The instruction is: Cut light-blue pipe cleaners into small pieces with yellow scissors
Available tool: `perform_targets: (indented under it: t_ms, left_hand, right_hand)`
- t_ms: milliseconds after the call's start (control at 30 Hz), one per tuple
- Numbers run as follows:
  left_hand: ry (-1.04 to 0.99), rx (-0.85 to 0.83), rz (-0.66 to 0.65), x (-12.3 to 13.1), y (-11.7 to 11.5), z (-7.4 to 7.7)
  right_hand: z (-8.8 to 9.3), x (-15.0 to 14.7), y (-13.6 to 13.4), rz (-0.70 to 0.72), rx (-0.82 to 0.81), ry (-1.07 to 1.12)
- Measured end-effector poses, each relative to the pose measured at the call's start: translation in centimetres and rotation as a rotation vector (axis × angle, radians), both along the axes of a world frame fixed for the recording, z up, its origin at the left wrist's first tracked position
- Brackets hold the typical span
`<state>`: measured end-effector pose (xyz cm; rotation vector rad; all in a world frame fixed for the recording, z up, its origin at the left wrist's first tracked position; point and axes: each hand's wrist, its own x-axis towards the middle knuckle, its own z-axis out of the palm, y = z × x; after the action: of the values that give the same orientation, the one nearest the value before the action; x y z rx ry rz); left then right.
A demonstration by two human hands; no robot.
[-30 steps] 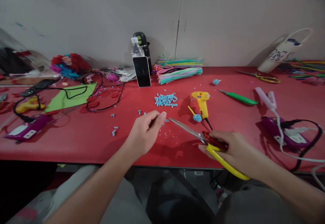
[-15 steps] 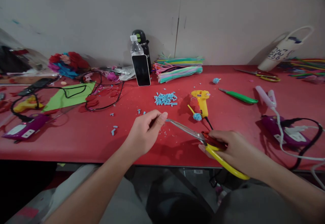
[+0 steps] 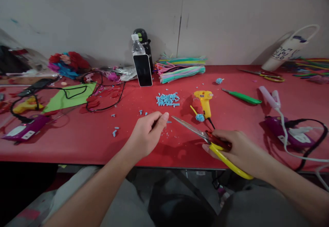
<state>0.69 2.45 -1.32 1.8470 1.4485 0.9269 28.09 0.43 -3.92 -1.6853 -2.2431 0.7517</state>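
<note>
My left hand (image 3: 147, 134) is closed in a pinch above the red table, with a short light-blue piece of pipe cleaner (image 3: 169, 121) showing just by the thumb tip. Most of what lies between the fingers is hidden. My right hand (image 3: 239, 148) grips scissors (image 3: 190, 127) by their yellow and red handles. Their blades look closed or nearly so, the tips pointing at my left thumb but apart from it. Beyond my left hand lies a pile of cut blue pieces (image 3: 167, 99). A blue fuzzy ball on a yellow stem (image 3: 199, 117) rests beside the yellow glue gun (image 3: 203, 102).
Pipe cleaners (image 3: 182, 72) are bundled at the back beside a propped phone (image 3: 143, 70) and bottles. Farther right are a green-handled tool (image 3: 244, 97), another pair of scissors (image 3: 269, 76) and a purple power strip (image 3: 288, 134) with cords. Green paper (image 3: 69, 98) and cables lie left.
The scissors have drawn slightly right and up, away from my left fingertips, and their blades look closer together. My left hand has stayed almost still.
</note>
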Motion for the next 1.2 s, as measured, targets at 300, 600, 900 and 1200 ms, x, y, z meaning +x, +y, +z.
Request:
perform_targets:
  t_ms: [300,600,900,1200]
  left_hand:
    - [-0.005,-0.032,0.001,0.0,0.1,0.0]
    - [0.005,-0.044,-0.008,0.1,0.0,-0.1]
    - [-0.001,-0.073,-0.003,0.2,0.0,-0.1]
    - [-0.011,-0.080,0.008,0.0,-0.1,-0.1]
  right_hand:
    - [-0.5,0.3,-0.2,0.032,-0.003,-0.020]
    - [-0.7,0.4,-0.2,0.034,0.003,-0.056]
    - [-1.3,0.6,-0.1,0.016,0.019,-0.088]
    - [-0.3,0.1,-0.2,0.033,-0.025,-0.011]
